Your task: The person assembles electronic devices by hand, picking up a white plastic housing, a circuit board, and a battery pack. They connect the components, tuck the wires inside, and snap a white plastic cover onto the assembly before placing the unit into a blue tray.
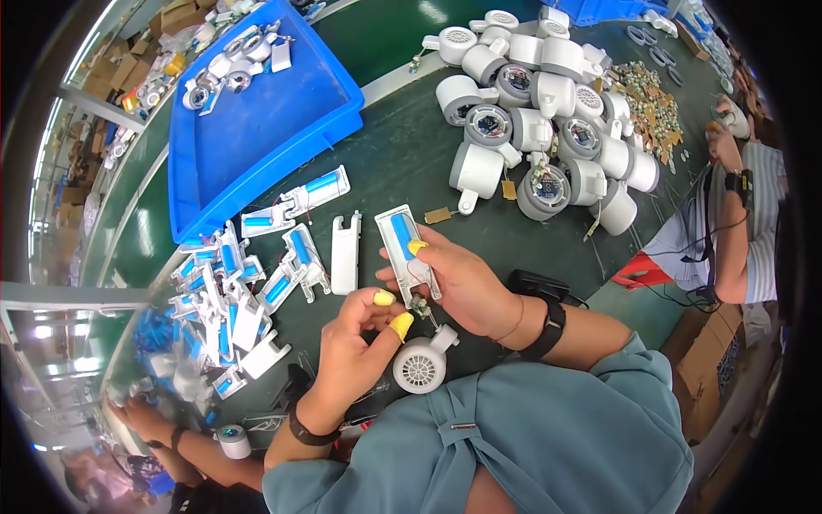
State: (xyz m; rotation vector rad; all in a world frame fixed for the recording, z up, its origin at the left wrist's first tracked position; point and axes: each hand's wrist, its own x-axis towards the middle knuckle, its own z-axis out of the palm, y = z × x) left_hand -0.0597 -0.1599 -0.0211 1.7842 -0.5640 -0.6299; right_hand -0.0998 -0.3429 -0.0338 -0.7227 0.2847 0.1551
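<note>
My right hand (475, 283) grips a white plastic handle shell (421, 272), its thumb in a yellow finger cot over the blue battery cell (401, 231) inside. At the shell's lower end hangs a small circuit board (419, 305) with thin wires. My left hand (355, 347) is curled beside that board, yellow cots on thumb and index finger; whatever lies between them is too small to make out. Just below, a white round fan head (420, 365) with a slotted grille lies near my body, its short neck toward the board. Left of the shell lies an empty white handle cover (346, 254).
Handle shells with blue cells (227, 295) are heaped at left. A blue tray (265, 111) holds several fan heads. More white fan heads (548, 111) crowd the far right, beside small circuit boards (646, 107) and scissors (664, 60). Co-workers' arms (732, 214) show at both sides.
</note>
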